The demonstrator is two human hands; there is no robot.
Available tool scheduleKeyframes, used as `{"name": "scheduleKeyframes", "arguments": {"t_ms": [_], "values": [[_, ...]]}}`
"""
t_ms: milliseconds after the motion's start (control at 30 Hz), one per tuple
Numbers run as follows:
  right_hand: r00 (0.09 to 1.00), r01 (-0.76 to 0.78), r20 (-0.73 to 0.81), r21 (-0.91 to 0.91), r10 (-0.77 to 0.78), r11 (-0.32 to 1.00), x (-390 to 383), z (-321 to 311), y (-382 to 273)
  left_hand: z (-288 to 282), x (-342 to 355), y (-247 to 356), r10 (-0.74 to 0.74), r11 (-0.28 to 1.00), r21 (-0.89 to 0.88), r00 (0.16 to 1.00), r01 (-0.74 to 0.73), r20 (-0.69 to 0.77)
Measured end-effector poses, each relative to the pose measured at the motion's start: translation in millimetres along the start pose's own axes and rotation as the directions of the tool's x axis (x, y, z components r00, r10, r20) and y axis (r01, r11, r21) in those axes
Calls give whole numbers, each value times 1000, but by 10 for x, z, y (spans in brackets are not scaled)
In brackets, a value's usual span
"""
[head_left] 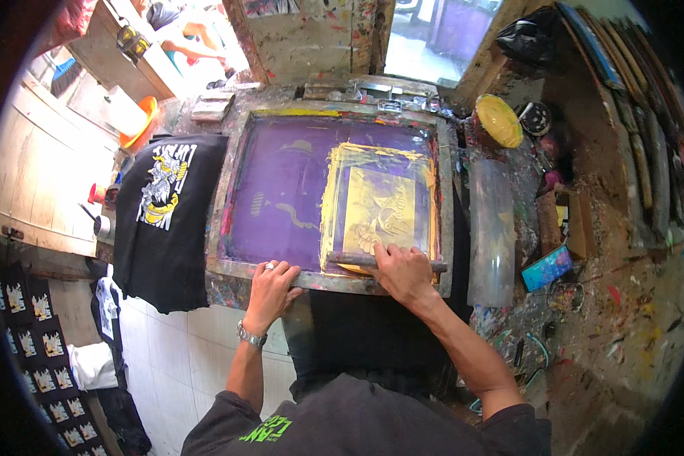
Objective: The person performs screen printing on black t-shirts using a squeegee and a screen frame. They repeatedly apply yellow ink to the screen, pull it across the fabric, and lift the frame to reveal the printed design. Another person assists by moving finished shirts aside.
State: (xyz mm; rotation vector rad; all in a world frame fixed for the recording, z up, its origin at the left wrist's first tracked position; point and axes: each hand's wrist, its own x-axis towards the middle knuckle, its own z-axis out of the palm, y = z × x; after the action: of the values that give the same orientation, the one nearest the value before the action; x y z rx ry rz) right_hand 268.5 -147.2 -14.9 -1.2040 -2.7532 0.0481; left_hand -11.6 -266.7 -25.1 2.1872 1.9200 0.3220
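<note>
A wooden-framed printing screen (pixel 224 199) lies flat before me, with purple mesh (pixel 270 171) stretched across it. Yellow ink (pixel 384 190) covers a rectangle on the mesh's right part, over a figure design. My right hand (pixel 404 273) grips a long-bladed squeegee (pixel 346 259), which lies crosswise at the near end of the ink. On the near bar of the screen frame rests my left hand (pixel 272 290), its fingers curled over the edge. Black fabric (pixel 361 334) hangs out from beneath the screen toward me.
A black printed T-shirt (pixel 167 228) lies left of the screen. To the right are a clear plastic sheet (pixel 492 235), a yellow-coated tub lid (pixel 498 121), a cardboard box (pixel 579 224) and a blue phone-like object (pixel 546 268). Framed screens (pixel 638 129) lean on the right wall.
</note>
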Motion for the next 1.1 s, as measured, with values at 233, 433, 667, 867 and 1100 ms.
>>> {"name": "scheduleKeyframes", "arguments": {"t_ms": [233,433,667,867,1100], "values": [[980,-61,-192,-13,57,998,-357,-146,-174,-43,126,-27,95,995,48,994,-93,-61],[896,-237,-393,-29,207,971,-404,-338,-398,-535,84,21,127,992,4,989,-127,-75],[773,-106,-634,-117,8,988,455,-1680,46,-1737,676,92,129,989,-29,943,-145,-307],[828,-262,-545,-174,129,949,1531,-2944,490,-1177,1695,97,309,951,282,297,-130,-904],[876,-236,-447,-67,182,970,1973,-3176,637,511,2312,-959,-69,996,-80,910,39,-408]]}}
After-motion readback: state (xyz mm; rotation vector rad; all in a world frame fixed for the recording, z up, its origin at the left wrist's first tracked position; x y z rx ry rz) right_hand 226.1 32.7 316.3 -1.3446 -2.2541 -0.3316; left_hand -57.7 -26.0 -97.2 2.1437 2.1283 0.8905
